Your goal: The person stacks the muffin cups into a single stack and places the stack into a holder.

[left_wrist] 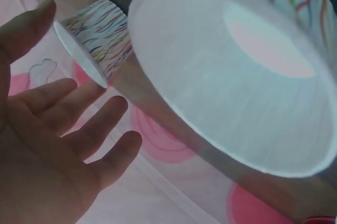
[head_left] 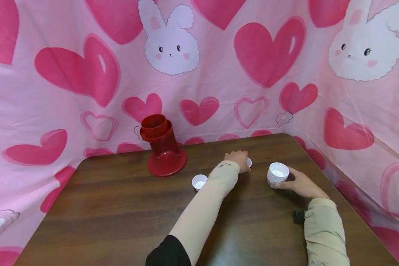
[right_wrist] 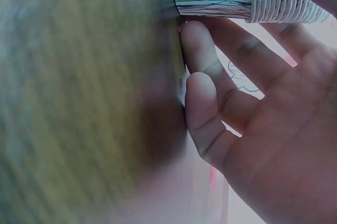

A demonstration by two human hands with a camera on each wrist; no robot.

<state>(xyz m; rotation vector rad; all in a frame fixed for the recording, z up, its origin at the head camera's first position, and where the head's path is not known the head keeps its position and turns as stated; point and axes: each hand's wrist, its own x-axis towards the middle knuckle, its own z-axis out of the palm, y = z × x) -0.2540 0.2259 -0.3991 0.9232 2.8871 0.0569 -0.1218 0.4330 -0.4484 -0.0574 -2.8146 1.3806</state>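
Hiding most of one paper cup (head_left: 249,162) on the bench (head_left: 119,207), the left hand (head_left: 238,159) grips nothing, fingers spread; its forearm (head_left: 202,214) just overlaps a second cup (head_left: 198,180). The right hand (head_left: 302,184) grasps a cup stack (head_left: 273,176).

Pink cloth (head_left: 216,55) — printed with deep-pink hearts (head_left: 269,55) and white rabbits (head_left: 171,51) — hangs behind and beside a brown wood-grain table (head_left: 103,207), whose top shows a soft sheen.

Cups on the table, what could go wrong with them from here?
The left sleeve passes close to the nearer single cup and might knock it. The left hand, its fingers spread, could tip the farther cup. The right hand holds a nested stack, which might topple if bumped.
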